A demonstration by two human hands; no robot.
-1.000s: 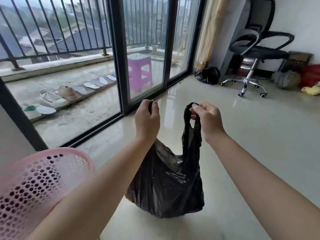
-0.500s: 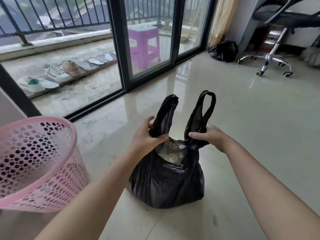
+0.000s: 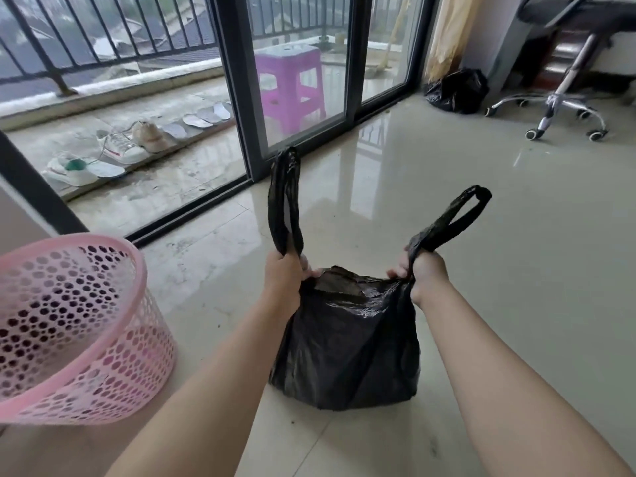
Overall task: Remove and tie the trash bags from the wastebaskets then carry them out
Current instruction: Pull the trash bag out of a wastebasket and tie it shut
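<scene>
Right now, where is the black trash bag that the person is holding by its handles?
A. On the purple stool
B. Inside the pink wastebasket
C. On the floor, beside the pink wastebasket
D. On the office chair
C: the black trash bag sits on the tiled floor, to the right of the pink wastebasket, while the left hand and right hand each grip a handle.

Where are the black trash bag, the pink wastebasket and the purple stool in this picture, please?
black trash bag (image 3: 347,349), head view, front of its body.
pink wastebasket (image 3: 137,266), head view, right side of its rim.
purple stool (image 3: 287,58), head view, front edge of its seat.
</scene>
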